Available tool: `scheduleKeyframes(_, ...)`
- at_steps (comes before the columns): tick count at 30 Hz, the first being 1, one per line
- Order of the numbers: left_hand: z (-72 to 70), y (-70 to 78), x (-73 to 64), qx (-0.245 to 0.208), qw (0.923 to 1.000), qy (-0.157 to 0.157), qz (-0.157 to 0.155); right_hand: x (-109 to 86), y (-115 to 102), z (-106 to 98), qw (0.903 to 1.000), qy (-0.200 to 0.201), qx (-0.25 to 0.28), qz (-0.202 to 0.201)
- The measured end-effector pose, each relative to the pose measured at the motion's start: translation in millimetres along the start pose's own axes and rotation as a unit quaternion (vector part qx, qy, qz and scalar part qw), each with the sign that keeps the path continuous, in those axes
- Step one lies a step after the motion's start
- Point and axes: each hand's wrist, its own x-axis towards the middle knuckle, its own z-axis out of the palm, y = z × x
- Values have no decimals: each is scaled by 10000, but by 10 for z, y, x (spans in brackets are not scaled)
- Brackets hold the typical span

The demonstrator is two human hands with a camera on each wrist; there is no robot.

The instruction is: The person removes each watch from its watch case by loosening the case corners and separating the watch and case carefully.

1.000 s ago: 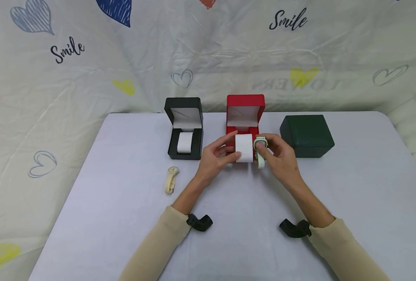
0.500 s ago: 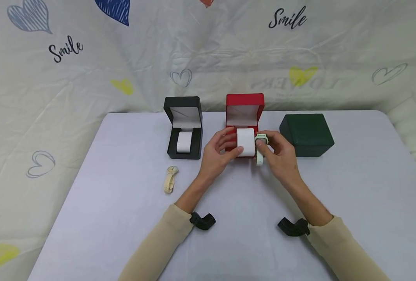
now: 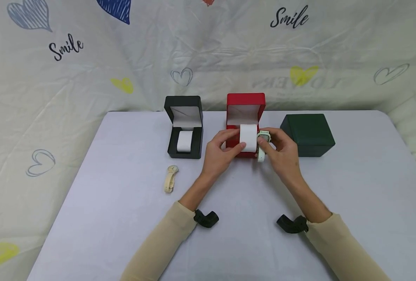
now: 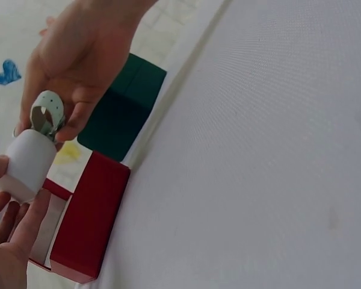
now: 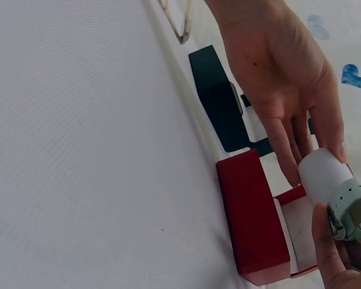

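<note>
My left hand (image 3: 217, 157) pinches a white watch cushion (image 3: 248, 137) between thumb and fingers, over the front of an open red watch box (image 3: 245, 99). My right hand (image 3: 284, 153) holds a pale mint-green wristwatch (image 3: 261, 155), its thumb on the face. The watch sits right at the cushion's right end. In the right wrist view, the looped strap (image 5: 353, 198) with its row of holes overlaps that end of the cushion (image 5: 323, 174). From the left wrist, the watch loop (image 4: 47, 107) shows at the cushion's far end. My fingers partly hide the red box's inside.
An open black watch box (image 3: 172, 141) with a white cushion inside stands to the left. Before it lies a cream wristwatch (image 3: 170, 179). A closed dark green box (image 3: 307, 134) stands just right of my right hand. The white-covered table (image 3: 243, 249) ends at a printed curtain behind.
Both hands have moved a little away from me and slightly right, carrying the cushion and the watch together. The boxes and the cream watch stay put.
</note>
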Motion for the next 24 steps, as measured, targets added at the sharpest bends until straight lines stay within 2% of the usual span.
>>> scheduleKeyframes(7, 35, -6, 22, 117, 9998, 140, 49, 32, 11, 5, 9999, 46, -79, 50)
scheduleKeyframes(17, 72, -36, 34, -54, 9994, 289, 206, 67, 41, 23, 9998, 54, 25, 173)
scheduleKeyframes(24, 69, -41, 36, 8, 9990, 402, 204, 90, 40, 53, 9996, 8, 42, 275)
